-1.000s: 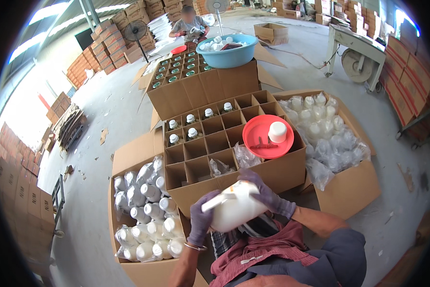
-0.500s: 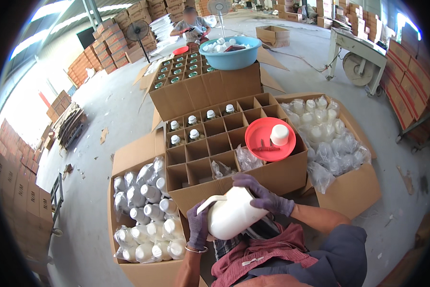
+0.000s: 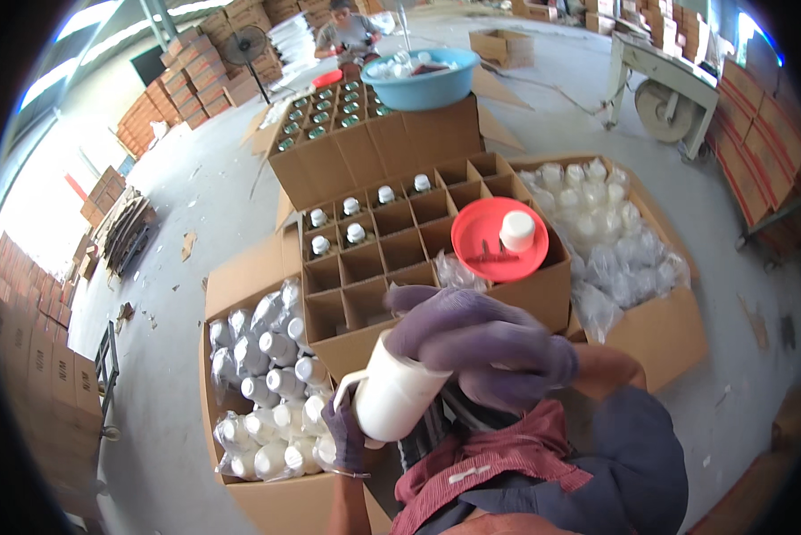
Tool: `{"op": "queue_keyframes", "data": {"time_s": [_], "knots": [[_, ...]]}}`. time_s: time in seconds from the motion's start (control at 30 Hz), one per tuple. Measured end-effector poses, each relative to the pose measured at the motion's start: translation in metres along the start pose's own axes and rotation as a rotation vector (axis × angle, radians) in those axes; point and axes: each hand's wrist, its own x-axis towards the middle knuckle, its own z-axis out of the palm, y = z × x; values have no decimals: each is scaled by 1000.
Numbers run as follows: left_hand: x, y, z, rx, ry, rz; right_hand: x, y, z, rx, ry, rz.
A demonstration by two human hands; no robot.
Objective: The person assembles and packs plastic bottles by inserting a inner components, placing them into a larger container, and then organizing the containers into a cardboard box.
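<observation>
I hold a white plastic jug (image 3: pixel 399 392) with a side handle in front of my chest. My left hand (image 3: pixel 345 437), in a purple glove, grips it from below by the handle side. My right hand (image 3: pixel 481 343), also gloved in purple, is closed over its top end, hiding the neck. Just beyond stands a cardboard box with a divider grid (image 3: pixel 400 254); a few of its far-left cells hold capped white bottles (image 3: pixel 334 227). A red lid (image 3: pixel 497 239) with a white cap (image 3: pixel 517 230) on it rests on the grid's right side.
An open box of white bottles (image 3: pixel 262 383) lies at my left, another box of bagged bottles (image 3: pixel 610 241) at my right. Farther off are a box of green-capped bottles (image 3: pixel 329 111), a blue basin (image 3: pixel 421 78), a seated person (image 3: pixel 347 31), a fan and stacked cartons.
The jug has risen closer to the camera and tipped more upright. My right hand has shifted from its side to cover the top end.
</observation>
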Motion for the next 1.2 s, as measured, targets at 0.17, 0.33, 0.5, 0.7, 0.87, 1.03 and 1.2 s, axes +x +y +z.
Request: {"op": "queue_keyframes", "data": {"time_s": [0.17,0.33,0.5,0.7,0.87,1.03,1.2], "knots": [[-1,-4,2,49,18,3,49,-41,20,15,1,-226],[-6,-6,1,52,13,15,54,-41,23,-50,41,-282],[-6,-10,-2,50,25,11,53,-34,25,-57,29,-307],[-6,-12,-4,69,34,13,52,-36,24,-71,41,-322],[-8,-12,-4,102,36,20,50,-36,23,-106,48,-327],[-9,-15,0,103,30,20,43,-31,22,-151,31,-339],[-10,-13,7,98,19,14,28,-16,9,-249,-8,-342]]}}
